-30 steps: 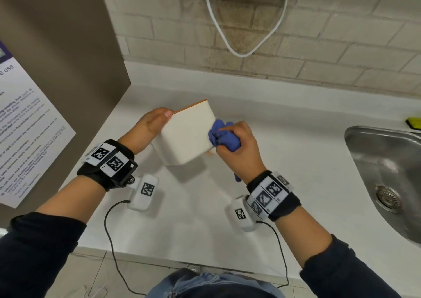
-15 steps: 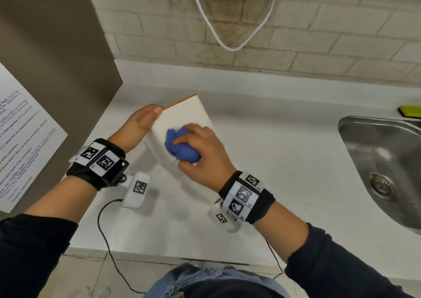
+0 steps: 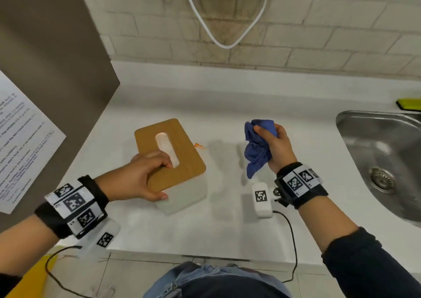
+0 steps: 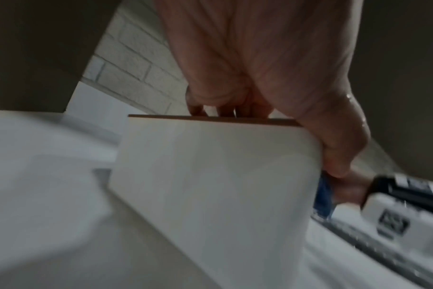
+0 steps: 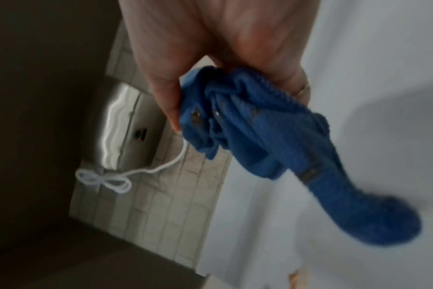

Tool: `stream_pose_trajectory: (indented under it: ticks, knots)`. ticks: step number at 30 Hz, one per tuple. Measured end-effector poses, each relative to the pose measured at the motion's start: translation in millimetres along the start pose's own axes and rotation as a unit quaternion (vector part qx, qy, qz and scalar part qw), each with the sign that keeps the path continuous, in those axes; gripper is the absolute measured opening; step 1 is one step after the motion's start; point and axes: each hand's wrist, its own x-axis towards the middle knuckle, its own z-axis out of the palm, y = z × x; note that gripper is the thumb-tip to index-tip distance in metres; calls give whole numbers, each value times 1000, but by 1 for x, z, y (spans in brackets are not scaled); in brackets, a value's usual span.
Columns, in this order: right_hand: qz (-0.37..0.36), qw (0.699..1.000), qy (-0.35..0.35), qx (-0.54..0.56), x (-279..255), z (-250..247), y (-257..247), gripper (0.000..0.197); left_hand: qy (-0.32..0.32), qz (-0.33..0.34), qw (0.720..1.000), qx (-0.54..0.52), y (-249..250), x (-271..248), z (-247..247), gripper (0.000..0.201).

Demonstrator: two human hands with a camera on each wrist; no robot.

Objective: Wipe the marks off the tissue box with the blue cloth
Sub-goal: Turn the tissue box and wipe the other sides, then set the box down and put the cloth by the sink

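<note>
The tissue box [image 3: 182,190] stands upright on the white counter [image 3: 227,229], its tan lid [image 3: 186,163] facing up with the oval slot [image 3: 166,147] in the middle. The left hand [image 3: 141,179] grips it from the near left corner: fingers curl over the lid with their tips at the slot's edge, and the thumb presses on the white side wall. The left wrist view shows the same hold from below, fingers [image 4: 225,109] hooked over the lid's edge and the thumb down the box's right edge.

Well apart to the right, the right hand [image 3: 275,147] is raised above the counter with the blue cloth [image 3: 257,149] bunched in a clenched fist; 1 loose end hangs down toward the wrist. In the right wrist view the thumb and fingers wrap the wad [image 5: 247,125] and the tail trails off blurred.

A small orange mark [image 3: 199,145] lies on the counter just beside the box's far right edge. The steel sink [image 3: 373,152] sits at the right.

0.5 s ago the box was tipped up on edge with the cloth pressed against its white face; now the box is set flat and the cloth has come off it, with the right hand moved away to the right.
</note>
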Motion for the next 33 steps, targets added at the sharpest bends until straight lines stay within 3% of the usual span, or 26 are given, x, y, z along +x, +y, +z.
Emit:
stream_pose_trajectory:
  ticks: [2, 4, 6, 8, 11, 13, 15, 17, 19, 23, 27, 33]
  knots:
    - [34, 991, -81, 98, 1, 6, -1, 30, -31, 8, 999, 20, -11, -14, 9, 57]
    - [85, 965, -159, 193, -3, 12, -1, 22, -54, 7, 998, 26, -23, -29, 8, 57]
    - [123, 935, -201, 265, -5, 17, 3, 26, -37, -4, 998, 53, -35, -43, 1, 55]
    - [125, 918, -228, 298, -5, 21, 9, 42, -7, -23, 993, 114, -45, -53, -9, 55]
    - [120, 912, -243, 308, -4, 29, 20, 67, 0, -109, 979, 170, -48, -62, -19, 63]
    - [119, 899, -258, 334, -7, 35, 21, 71, 15, -188, 967, 171, -37, -60, -18, 48]
    - [142, 878, -271, 367, -12, 41, 22, 52, 52, -265, 954, 133, -24, -53, -6, 54]
    - [170, 871, -272, 372, -15, 46, 23, 37, 111, -322, 932, 121, -13, -44, 16, 81]
    - [173, 881, -285, 337, -18, 51, 26, 36, 173, -366, 906, 125, -5, -37, 37, 103]
    - [143, 935, -240, 221, -15, 54, 43, 13, 231, -423, 869, 113, 1, -29, 54, 114]
    - [78, 977, -161, 117, -15, 51, 55, 11, 254, -392, 879, 98, -4, -30, 49, 117]
    - [27, 994, -104, 14, -26, 45, 47, 38, 255, -336, 904, 66, -14, -38, 41, 112]
